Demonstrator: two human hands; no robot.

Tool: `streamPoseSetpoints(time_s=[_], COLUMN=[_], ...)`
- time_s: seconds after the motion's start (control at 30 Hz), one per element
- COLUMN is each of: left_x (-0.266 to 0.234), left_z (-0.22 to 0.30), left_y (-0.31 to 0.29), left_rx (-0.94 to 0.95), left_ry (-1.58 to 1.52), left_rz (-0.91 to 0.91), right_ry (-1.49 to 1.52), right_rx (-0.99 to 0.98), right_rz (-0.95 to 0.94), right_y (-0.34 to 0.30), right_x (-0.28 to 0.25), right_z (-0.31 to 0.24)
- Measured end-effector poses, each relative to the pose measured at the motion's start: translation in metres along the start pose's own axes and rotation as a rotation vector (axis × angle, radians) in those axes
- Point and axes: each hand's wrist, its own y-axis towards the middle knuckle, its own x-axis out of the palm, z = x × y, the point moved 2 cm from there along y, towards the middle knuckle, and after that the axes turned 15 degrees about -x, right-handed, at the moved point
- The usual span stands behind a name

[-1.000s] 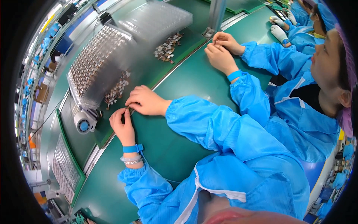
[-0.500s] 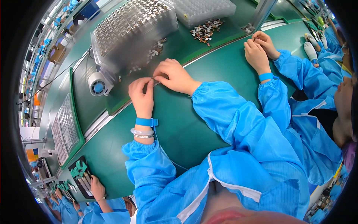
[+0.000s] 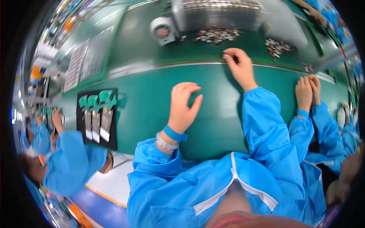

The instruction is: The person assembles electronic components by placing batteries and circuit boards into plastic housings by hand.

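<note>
My left hand (image 3: 183,106) hovers above the green bench (image 3: 152,81), fingers loosely curved and thumb apart, with nothing between them. A blue wrist strap and pale bracelets circle that wrist. Farther forward, my right hand (image 3: 242,69) pinches thumb and forefinger together at the metal strip (image 3: 186,64) along the bench. A tiny dark bit shows at those fingertips, too small and blurred to name. Just beyond lies a heap of small white and brown pieces (image 3: 218,35). To its right is a second heap of similar pieces (image 3: 277,49).
A small white fan (image 3: 163,32) stands left of the heaps, before stacked clear trays (image 3: 220,17). On the left, a black mat (image 3: 81,114) carries flat silvery parts with green ends (image 3: 105,98). Clear trays (image 3: 89,57) lie far left. Co-workers' hands (image 3: 305,93) are at the right.
My hands, fingertips together before, have come apart: the left has opened and drawn back, the right stays near the heap. The view has turned left, bringing the black mat fully into sight.
</note>
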Motion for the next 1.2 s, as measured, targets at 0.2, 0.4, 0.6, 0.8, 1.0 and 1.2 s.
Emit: streamPoseSetpoints(time_s=[0.2, 0.4, 0.6, 0.8, 1.0, 1.2], left_x=[-0.179, -0.408, -0.441, -0.370, -0.382, -0.283], left_z=[-0.095, -0.296, -0.340, -0.350, -0.310, -0.224], left_y=[-0.033, -0.088, -0.084, -0.052, -0.095, -0.119], left_rx=[-0.360, -1.047, -1.080, -1.085, -0.992, -1.071], left_ry=[0.567, 1.076, 1.215, 0.885, 0.930, 0.887], left_rz=[0.636, 0.659, 0.677, 0.487, 0.497, 0.552], right_ry=[-0.008, -0.065, -0.094, -0.107, 0.066, 0.380], right_rx=[-0.021, -0.005, -0.147, -0.092, 0.042, 0.100], right_rz=[-0.020, -0.058, -0.113, -0.193, -0.353, -0.513], right_y=[0.003, 0.003, -0.004, -0.031, -0.046, -0.069], right_x=[-0.011, -0.004, 0.002, 0.001, 0.024, 0.055], right_z=[-0.008, -0.018, -0.036, -0.050, -0.091, -0.140])
